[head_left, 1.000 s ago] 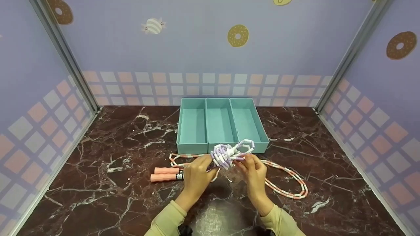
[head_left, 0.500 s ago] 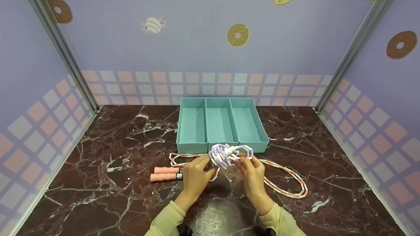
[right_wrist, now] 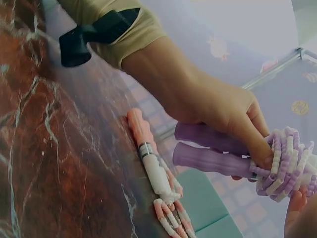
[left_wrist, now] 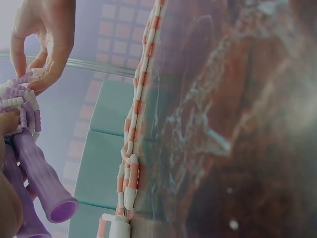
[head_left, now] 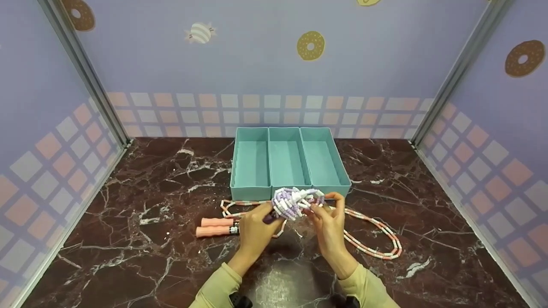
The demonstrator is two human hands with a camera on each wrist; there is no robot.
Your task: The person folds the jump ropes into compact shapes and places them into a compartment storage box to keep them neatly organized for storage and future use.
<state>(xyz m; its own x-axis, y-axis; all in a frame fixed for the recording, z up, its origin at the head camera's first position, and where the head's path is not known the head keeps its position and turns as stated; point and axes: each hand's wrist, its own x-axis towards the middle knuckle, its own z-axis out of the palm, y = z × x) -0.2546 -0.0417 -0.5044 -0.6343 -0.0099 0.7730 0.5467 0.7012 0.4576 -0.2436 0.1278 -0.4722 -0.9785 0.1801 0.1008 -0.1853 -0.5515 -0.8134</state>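
A purple-and-white beaded jump rope (head_left: 287, 203) is wound into a tight bundle, held up in front of the teal box. My left hand (head_left: 256, 229) grips it where the coils meet the two purple handles (right_wrist: 212, 158), thumb on the beads in the right wrist view. On the other side my right hand (head_left: 329, 222) pinches the beads at the right end of the bundle, its index finger bent at a short loop. From the left wrist view, the right hand's fingers (left_wrist: 47, 74) touch the top of the coils, and the purple handles point downward.
An orange-and-white beaded jump rope (head_left: 387, 231) lies on the dark marbled table, its orange handles (head_left: 216, 227) left of the hands. Behind stands a teal box (head_left: 250, 193) with three compartments. Patterned panels (head_left: 265, 72) enclose the back and sides.
The loop sticking out to the right has become smaller and drawn in against the bundle. My right index finger has lifted and bent over at that loop. The left hand stays nearly in place.
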